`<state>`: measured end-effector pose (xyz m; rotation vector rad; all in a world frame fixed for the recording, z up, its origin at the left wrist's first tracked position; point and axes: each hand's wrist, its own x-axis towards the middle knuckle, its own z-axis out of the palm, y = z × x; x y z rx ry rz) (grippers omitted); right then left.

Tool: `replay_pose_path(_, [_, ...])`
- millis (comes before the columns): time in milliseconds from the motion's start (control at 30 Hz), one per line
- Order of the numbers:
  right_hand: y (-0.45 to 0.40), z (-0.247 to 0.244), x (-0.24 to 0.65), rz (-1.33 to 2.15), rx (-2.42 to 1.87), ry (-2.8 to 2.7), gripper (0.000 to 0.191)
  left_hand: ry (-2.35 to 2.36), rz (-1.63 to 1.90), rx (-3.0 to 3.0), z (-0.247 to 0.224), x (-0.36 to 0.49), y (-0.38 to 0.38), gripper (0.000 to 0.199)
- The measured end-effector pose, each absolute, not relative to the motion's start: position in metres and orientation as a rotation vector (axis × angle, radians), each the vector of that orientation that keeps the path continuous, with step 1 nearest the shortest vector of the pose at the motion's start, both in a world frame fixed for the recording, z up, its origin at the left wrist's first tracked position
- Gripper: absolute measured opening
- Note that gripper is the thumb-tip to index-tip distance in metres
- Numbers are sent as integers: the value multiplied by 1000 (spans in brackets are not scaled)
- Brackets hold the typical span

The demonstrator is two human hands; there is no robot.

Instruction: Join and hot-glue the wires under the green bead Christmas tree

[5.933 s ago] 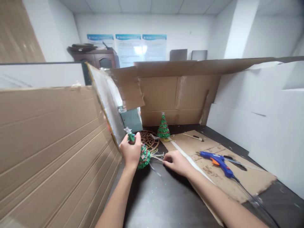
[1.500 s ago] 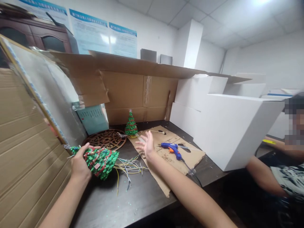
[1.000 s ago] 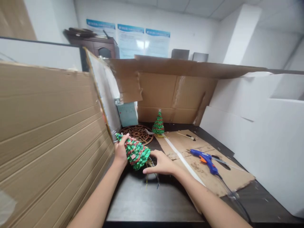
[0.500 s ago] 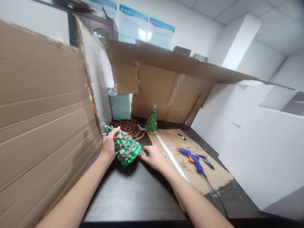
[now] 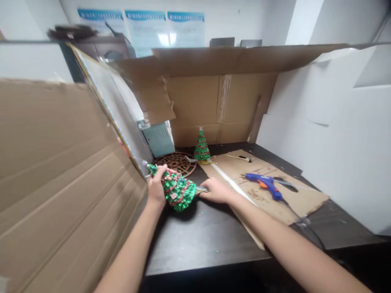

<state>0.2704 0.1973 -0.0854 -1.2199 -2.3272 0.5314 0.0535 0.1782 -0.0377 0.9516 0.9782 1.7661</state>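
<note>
A green beaded Christmas tree with red garlands (image 5: 180, 191) lies tilted on its side above the dark table, its top pointing left. My left hand (image 5: 157, 185) is wrapped round its upper part. At its base, my right hand (image 5: 216, 190) is closed on a bundle of thin wires (image 5: 201, 189) that sticks out to the right. A second, smaller-looking green tree (image 5: 202, 147) stands upright further back, with loose yellow and pale wires around its foot.
A blue glue gun (image 5: 267, 185) with its cable lies on a cardboard sheet (image 5: 244, 183), near a brush (image 5: 240, 158). Behind the left hand are a round brown openwork mat (image 5: 174, 162) and a pale green box (image 5: 160, 139). Cardboard walls (image 5: 195, 101) enclose the table (image 5: 195, 244).
The view has turned and levelled. My right hand has drawn back a little from the tree's base, and more of the wire bundle shows between them. Both hands keep their hold.
</note>
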Motion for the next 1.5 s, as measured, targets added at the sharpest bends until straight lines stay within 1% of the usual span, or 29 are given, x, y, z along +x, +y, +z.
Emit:
replay_pose_path(167, [196, -85, 268, 441, -1256, -2337, 24, 908, 1778, 946, -37, 51, 180, 30])
replay_pose_path(300, [198, -86, 268, 314, -1302, -2056, 13, 917, 1807, 976, -38, 53, 180, 30])
replay_pose_path(400, [202, -85, 270, 271, -1301, -1864, 21, 963, 1826, 967, -38, 51, 180, 31])
replay_pose_path(533, [212, -83, 276, 250, -1255, -1687, 17, 972, 1827, 935, -39, 47, 181, 32])
replay_pose_path(600, [219, -83, 281, 246, -1244, -1593, 20, 962, 1830, 917, -39, 46, 183, 31])
replay_pose_path(667, [225, -84, 288, 262, -1241, -1507, 25, 957, 1835, 916, -39, 46, 184, 31])
replay_pose_path(867, [238, -88, 304, 394, -1259, -1340, 32, 945, 1838, 945, -38, 48, 182, 32])
replay_pose_path(1133, [231, -92, 292, 507, -1195, -1444, 36, 945, 1818, 999, -37, 48, 180, 30])
replay_pose_path(1333, [230, -99, 285, 571, -1206, -1601, 35, 941, 1810, 994, -38, 49, 181, 28])
replay_pose_path(1500, [234, -94, 293, 580, -1223, -1728, 34, 955, 1807, 994, -32, 51, 178, 28])
